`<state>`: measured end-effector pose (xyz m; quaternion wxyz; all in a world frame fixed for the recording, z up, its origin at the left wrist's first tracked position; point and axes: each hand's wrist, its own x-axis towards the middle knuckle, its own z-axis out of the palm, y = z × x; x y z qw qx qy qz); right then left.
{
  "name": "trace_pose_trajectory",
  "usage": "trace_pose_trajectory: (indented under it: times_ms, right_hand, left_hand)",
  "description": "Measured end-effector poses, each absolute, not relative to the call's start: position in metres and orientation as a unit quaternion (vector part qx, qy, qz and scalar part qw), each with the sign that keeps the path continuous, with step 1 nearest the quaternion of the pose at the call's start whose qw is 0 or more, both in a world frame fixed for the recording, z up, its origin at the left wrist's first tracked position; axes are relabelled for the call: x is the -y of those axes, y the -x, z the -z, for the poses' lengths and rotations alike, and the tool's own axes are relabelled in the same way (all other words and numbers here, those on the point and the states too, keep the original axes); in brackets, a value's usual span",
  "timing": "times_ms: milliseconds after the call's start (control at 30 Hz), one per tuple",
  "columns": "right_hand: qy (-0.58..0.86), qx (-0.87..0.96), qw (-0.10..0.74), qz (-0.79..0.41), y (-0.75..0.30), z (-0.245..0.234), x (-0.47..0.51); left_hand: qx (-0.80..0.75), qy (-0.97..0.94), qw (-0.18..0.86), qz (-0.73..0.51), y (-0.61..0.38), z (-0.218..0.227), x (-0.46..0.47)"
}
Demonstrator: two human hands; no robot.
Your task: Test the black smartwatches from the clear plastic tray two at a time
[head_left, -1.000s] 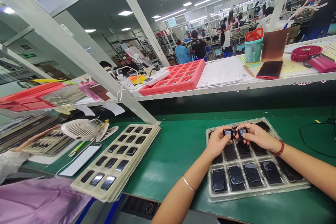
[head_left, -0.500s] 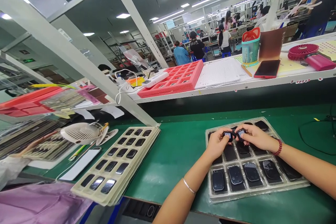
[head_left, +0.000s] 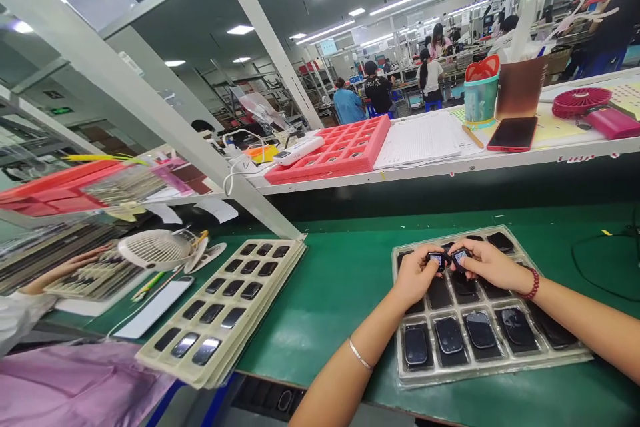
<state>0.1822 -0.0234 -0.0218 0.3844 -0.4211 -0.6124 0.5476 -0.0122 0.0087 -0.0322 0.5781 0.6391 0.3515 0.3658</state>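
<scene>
My left hand (head_left: 414, 273) pinches a small black smartwatch body (head_left: 437, 261) between thumb and fingers, its screen lit with a square code-like pattern. A second, similar smartwatch body (head_left: 459, 257) is gripped in my right hand (head_left: 486, 263), its screen lit the same way. The two watches are held side by side, close together; whether they touch I cannot tell. Both hands hover over the back part of a clear plastic tray (head_left: 439, 375), whose compartments hold several dark watch bodies. My hands and forearms cover some of those compartments.
Left of centre, stacked cream trays (head_left: 196, 375) carry dark-screened watches. Beyond them lie a phone (head_left: 157, 307) and a white fan (head_left: 155, 248). A co-worker's hand (head_left: 83, 265) touches another tray. Above the green bench runs a shelf with red foam (head_left: 367, 159), papers and a cup (head_left: 481, 95).
The view has shifted slightly. Both my hands keep nearly the same pose, each still gripping its watch with the screen lit.
</scene>
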Motion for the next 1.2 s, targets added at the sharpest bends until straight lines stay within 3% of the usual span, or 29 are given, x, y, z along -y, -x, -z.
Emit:
trace_pose_trajectory:
  times_ms: [633, 867, 1200]
  right_hand:
    - [0.416, 0.615, 0.383, -0.549, -0.1845, 0.0226, 0.0216]
    - [0.403, 0.645, 0.393, -0.517, -0.1835, 0.0225, 0.0226]
    - [0.434, 0.622, 0.367, -0.539, -0.1839, 0.0215, 0.0226]
  left_hand:
    - [-0.324, -0.664, 0.572, -0.356, 0.0155, 0.0356, -0.0108]
    - [-0.367, -0.726, 0.462, -0.351, 0.0163, 0.0384, -0.0124]
    - [-0.365, -0.686, 0.512, -0.366, 0.0163, 0.0321, -0.0121]
